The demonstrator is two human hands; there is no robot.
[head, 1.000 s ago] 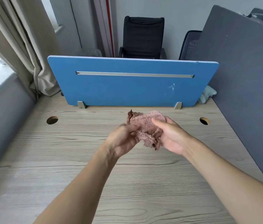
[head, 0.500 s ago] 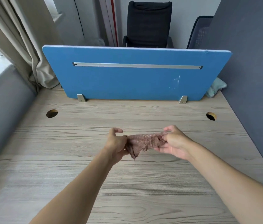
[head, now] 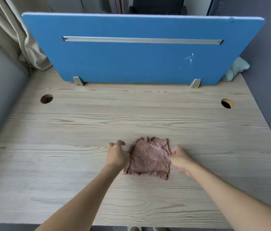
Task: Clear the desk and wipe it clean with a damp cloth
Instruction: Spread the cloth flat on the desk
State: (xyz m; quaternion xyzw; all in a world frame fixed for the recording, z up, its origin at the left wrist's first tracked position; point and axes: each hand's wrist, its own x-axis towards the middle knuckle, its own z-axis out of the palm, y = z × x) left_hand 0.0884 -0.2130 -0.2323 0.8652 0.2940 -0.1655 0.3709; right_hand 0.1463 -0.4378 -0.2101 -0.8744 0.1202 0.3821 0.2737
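Cloth (head: 149, 158) spread flat on desk (head: 81, 130), toward front edge. Our left hand (head: 117, 155) and right hand (head: 179, 158) pinch its side edges. Soft, limp, light, likely damp; we'd press palm on middle to wipe.

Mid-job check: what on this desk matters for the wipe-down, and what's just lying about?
For the job: brown cloth, spread flat on the desk; left hand and right hand at its side edges.
Lying about: blue divider, green cloth behind its right end, curtain, cable holes.
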